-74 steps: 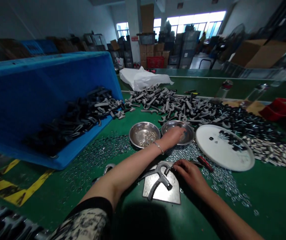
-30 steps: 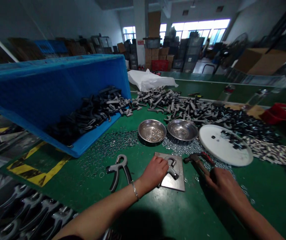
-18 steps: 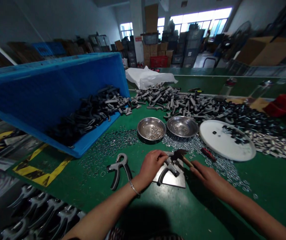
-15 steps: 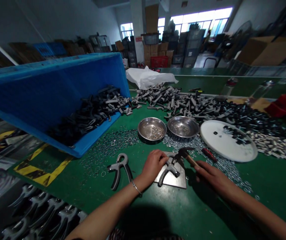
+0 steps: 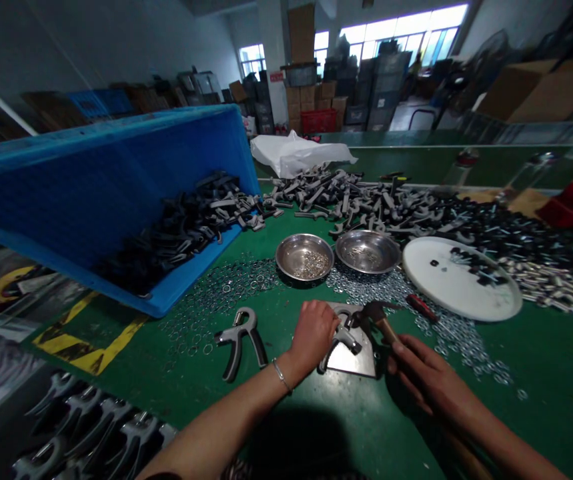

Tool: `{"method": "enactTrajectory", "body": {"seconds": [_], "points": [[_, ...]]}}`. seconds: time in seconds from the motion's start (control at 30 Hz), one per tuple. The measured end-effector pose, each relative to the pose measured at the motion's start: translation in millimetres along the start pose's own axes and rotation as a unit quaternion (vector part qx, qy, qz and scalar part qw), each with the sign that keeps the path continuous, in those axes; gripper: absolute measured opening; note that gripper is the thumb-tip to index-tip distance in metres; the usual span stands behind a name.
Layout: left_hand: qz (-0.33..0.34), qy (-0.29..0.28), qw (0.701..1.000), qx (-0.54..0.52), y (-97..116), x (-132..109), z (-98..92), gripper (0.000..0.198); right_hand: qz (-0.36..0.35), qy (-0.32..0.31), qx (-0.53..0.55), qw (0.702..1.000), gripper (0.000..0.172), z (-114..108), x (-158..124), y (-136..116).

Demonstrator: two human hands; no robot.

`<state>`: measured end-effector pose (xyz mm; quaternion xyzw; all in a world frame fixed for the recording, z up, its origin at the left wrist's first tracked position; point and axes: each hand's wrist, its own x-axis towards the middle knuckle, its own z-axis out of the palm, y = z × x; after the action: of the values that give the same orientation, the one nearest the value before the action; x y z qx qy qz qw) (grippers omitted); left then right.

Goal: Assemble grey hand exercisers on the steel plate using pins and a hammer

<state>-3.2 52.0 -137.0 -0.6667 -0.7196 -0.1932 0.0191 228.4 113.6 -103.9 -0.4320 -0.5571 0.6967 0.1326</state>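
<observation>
My left hand (image 5: pixel 313 337), with a bracelet at the wrist, is closed on a grey-and-black hand grip exerciser (image 5: pixel 350 341) and partly covers it. The exerciser lies on a small metal plate (image 5: pixel 363 364) on the green table. In my right hand (image 5: pixel 429 377) is a hammer (image 5: pixel 375 313), gripped by its wooden handle. Its dark head is right at the upper end of the exerciser; whether they touch I cannot tell. Another hand grip exerciser (image 5: pixel 247 327), with its spring showing, lies to the left of my left hand.
Two steel bowls (image 5: pixel 292 249) (image 5: pixel 387 251) of small metal parts stand beyond the plate, beside a white round tray (image 5: pixel 429 283). A red-handled screwdriver (image 5: pixel 421 307) lies among loose washers (image 5: pixel 481 353). A tilted blue crate (image 5: pixel 131 157) holds grey handles; more handles (image 5: pixel 346 193) are heaped behind.
My left hand has shifted right and now covers more of the exerciser. The hammer head has moved slightly right and down, and the camera view has shifted a little.
</observation>
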Motion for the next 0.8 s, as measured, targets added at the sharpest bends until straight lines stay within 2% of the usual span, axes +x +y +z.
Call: {"method": "enactTrajectory", "body": {"seconds": [0.07,0.13,0.17,0.27,0.3,0.37,0.5,0.6,0.63,0.7,0.8], "points": [[0.086,-0.027,0.995,0.031,-2.6,1.1,-1.8,0.019,0.003,0.009,-0.015,1.000,0.040,1.0,-3.6,-3.0],[0.118,-0.044,0.992,0.027,-3.0,-0.6,-4.5,0.016,0.009,0.009,-0.030,0.999,0.043,0.8,-6.7,-5.3],[0.096,-0.044,0.994,0.012,-2.0,-3.0,-5.3,0.021,0.013,0.007,-0.037,0.999,0.045,0.1,-7.9,-5.9],[-0.033,-0.031,0.997,-0.054,3.5,-14.7,-2.7,0.079,0.016,0.011,-0.075,0.997,0.049,-4.2,-10.8,-7.7],[-0.065,-0.033,0.994,-0.075,5.3,-19.0,0.0,0.090,0.005,0.014,-0.105,0.994,0.048,-5.7,-11.8,-9.3],[-0.094,-0.042,0.989,-0.110,8.0,-25.9,6.1,0.093,-0.041,0.011,-0.192,0.980,0.046,-7.2,-13.7,-15.4],[-0.113,-0.034,0.982,-0.147,11.2,-29.9,12.4,0.097,-0.167,-0.004,-0.339,0.926,0.043,0.6,-9.5,-33.3],[-0.124,-0.025,0.981,-0.150,14.1,-28.7,9.9,0.102,-0.185,-0.022,-0.401,0.897,0.040,8.9,3.3,-40.0],[-0.125,-0.022,0.980,-0.151,14.6,-27.9,8.2,0.102,-0.170,-0.036,-0.403,0.899,0.038,9.6,7.0,-39.2],[-0.125,-0.025,0.979,-0.161,13.1,-24.8,3.2,0.101,-0.110,-0.056,-0.355,0.927,0.039,5.5,9.6,-32.2],[-0.153,-0.074,0.953,-0.250,2.7,-15.7,-9.4,0.093,0.001,-0.040,-0.237,0.971,0.047,-17.0,1.6,-12.3]]}}
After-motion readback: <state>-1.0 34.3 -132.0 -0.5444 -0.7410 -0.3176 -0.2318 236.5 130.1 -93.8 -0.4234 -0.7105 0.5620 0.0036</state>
